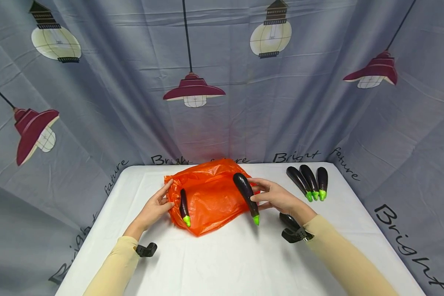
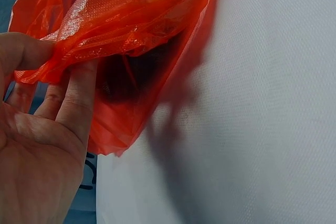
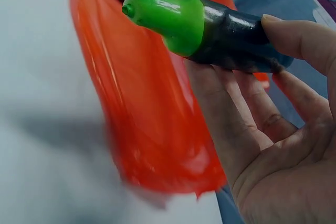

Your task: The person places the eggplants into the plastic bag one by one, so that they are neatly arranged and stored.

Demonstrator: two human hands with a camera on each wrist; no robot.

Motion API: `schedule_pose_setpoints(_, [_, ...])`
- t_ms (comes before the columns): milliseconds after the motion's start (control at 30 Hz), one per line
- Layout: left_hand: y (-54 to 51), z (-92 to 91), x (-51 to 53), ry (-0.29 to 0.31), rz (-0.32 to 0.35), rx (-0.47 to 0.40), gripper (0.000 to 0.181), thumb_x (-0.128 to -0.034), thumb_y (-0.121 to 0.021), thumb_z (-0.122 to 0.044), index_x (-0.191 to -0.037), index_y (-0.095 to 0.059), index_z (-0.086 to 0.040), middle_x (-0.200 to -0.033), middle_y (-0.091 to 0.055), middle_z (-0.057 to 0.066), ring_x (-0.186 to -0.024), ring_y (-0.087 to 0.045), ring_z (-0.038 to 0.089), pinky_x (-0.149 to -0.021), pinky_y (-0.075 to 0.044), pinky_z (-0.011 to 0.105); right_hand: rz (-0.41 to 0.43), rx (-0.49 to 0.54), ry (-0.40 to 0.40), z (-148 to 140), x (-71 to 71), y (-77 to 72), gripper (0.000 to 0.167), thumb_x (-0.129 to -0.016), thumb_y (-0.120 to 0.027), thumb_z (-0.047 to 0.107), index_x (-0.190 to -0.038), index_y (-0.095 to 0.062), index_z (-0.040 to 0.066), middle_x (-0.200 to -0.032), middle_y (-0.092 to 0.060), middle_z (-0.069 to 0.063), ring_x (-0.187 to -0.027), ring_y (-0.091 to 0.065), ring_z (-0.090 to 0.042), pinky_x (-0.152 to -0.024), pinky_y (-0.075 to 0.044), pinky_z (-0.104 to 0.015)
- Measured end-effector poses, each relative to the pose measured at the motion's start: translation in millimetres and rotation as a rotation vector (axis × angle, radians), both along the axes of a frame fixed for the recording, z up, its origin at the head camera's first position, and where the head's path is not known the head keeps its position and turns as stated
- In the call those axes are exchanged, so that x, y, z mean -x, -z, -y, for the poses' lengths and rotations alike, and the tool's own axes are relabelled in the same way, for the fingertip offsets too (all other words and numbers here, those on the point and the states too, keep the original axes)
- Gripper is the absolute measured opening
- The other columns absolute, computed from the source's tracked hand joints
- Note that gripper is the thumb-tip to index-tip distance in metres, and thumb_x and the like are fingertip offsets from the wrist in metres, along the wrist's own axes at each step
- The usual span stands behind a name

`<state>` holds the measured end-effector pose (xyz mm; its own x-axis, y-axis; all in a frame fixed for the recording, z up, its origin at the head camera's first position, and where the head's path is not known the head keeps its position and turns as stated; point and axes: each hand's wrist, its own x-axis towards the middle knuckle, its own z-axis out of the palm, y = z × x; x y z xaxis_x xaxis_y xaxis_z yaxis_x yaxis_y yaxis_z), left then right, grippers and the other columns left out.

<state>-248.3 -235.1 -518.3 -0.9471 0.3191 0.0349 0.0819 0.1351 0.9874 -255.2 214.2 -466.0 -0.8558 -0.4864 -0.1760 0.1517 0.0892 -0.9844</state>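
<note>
An orange-red plastic bag [image 1: 211, 197] lies spread on the white table. My left hand [image 1: 153, 211] pinches its left edge between thumb and fingers; in the left wrist view, the bag's film [image 2: 126, 30] folds over the fingers. At the bag's left part lies a dark eggplant [image 1: 183, 205] with a green stem; I cannot tell if it is inside or on top. My right hand [image 1: 275, 195] grips another eggplant [image 1: 246, 191] above the bag's right side, stem end toward me. In the right wrist view, the thumb and fingers hold this eggplant [image 3: 226, 35] from opposite sides.
Three eggplants [image 1: 308, 181] lie side by side at the table's back right. One more eggplant [image 1: 289, 221] is partly hidden beneath my right wrist. A white cloth covers the table [image 1: 222, 263], and a grey patterned curtain [image 1: 222, 123] stands behind it.
</note>
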Motion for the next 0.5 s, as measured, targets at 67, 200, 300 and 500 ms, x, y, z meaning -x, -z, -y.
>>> schedule_pose_setpoints(67, [-1.1, -0.5, -0.6, -0.001, 0.001, 0.004, 0.084, -0.0967, -0.061, 0.003, -0.164, -0.024, -0.030, -0.166, -0.024, 0.016, -0.118, -0.061, 0.029, -0.085, -0.055, 0.026, 0.000, -0.006, -0.018, 9.2, 0.8, 0.4, 0.076, -0.090, -0.077, 0.009, -0.157, -0.041, 0.015, -0.141, -0.053, -0.022, -0.110, -0.067, -0.034, -0.087, -0.058, -0.054])
schedule_pose_setpoints(200, [-2.4, -0.8, -1.3, 0.006, -0.001, 0.000, 0.084, -0.0968, -0.060, 0.004, -0.165, -0.024, -0.031, -0.166, -0.023, 0.015, -0.118, -0.061, 0.030, -0.085, -0.055, 0.027, 0.008, -0.012, -0.065, 26.3, 3.7, 3.3, 0.075, -0.091, -0.077, 0.010, -0.157, -0.042, 0.016, -0.138, -0.055, -0.022, -0.107, -0.068, -0.033, -0.085, -0.058, -0.053])
schedule_pose_setpoints(300, [-2.5, -0.6, -1.7, 0.004, -0.003, 0.003, 0.084, -0.0968, -0.060, 0.004, -0.165, -0.024, -0.031, -0.166, -0.023, 0.016, -0.118, -0.061, 0.030, -0.085, -0.055, 0.027, 0.019, 0.000, -0.097, 37.6, 6.3, 7.0, 0.073, -0.091, -0.076, 0.009, -0.156, -0.044, 0.017, -0.137, -0.055, -0.021, -0.107, -0.068, -0.034, -0.087, -0.057, -0.056])
schedule_pose_setpoints(500, [-1.5, -0.6, -1.9, -0.002, -0.006, 0.016, 0.084, -0.0970, -0.061, 0.002, -0.165, -0.024, -0.031, -0.165, -0.025, 0.016, -0.116, -0.062, 0.026, -0.085, -0.055, 0.027, 0.058, 0.029, -0.119, 56.0, 9.2, 11.9, 0.072, -0.089, -0.077, 0.008, -0.153, -0.048, 0.019, -0.136, -0.057, -0.020, -0.107, -0.068, -0.033, -0.089, -0.054, -0.061])
